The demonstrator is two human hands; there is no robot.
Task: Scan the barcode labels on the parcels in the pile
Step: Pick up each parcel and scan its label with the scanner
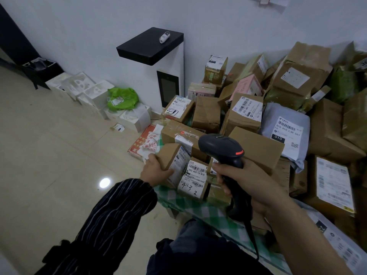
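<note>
Left hand: your left hand (156, 171) grips the small cardboard box (170, 155), fingers curled over its left edge and the thumb lying on the labelled side.
Right hand: your right hand (244, 181) is wrapped round the handle of the black scanner (220, 145), held up over the near part of the pile (248, 120).
Where the box is: at the near left corner of the pile, tipped up, above the left edge of the green checked cloth (178, 197) by the floor (59, 145).
Key relation: the box's barcode label (181, 161) faces right, towards the scanner. The scanner head sits above and just right of it, nose pointing left and away from you. The label's long axis runs from far to near.
Neighbour: a second labelled parcel (193, 179) touches the box on its right, between your two hands.
Judgement: you probably need to dip the scanner nose down and left, or tilt the box further, so the beam meets the right label and not the neighbour's.
</note>
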